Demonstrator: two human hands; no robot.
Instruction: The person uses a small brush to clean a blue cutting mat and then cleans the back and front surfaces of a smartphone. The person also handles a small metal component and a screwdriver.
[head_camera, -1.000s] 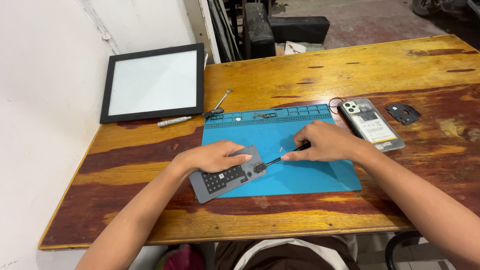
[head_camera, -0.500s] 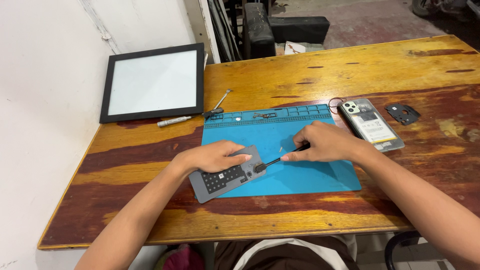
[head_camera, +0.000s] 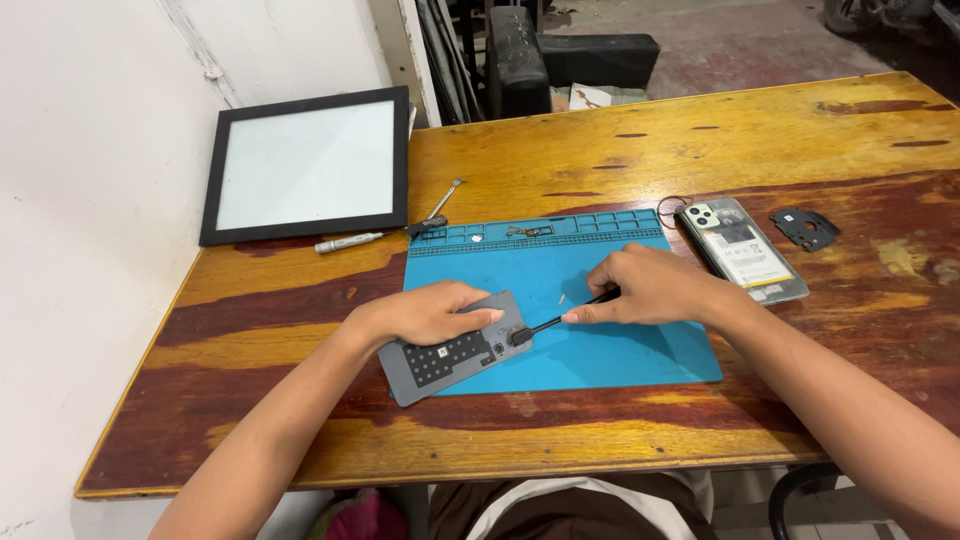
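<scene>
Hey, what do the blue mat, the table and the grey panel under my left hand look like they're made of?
The blue mat looks like matte silicone or rubber: flat, no glare, moulded compartments along its far edge. The table is varnished wood, with visible grain, worn patches and a glossy sheen. The grey panel under the left hand seems matte plastic or painted metal; the view cannot settle which.

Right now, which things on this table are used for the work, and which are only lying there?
In use:
left hand pressing the grey panel
right hand holding the thin black tool
blue mat

Lying about:
phone
black plate
framed white board
pen
small wrench
</scene>
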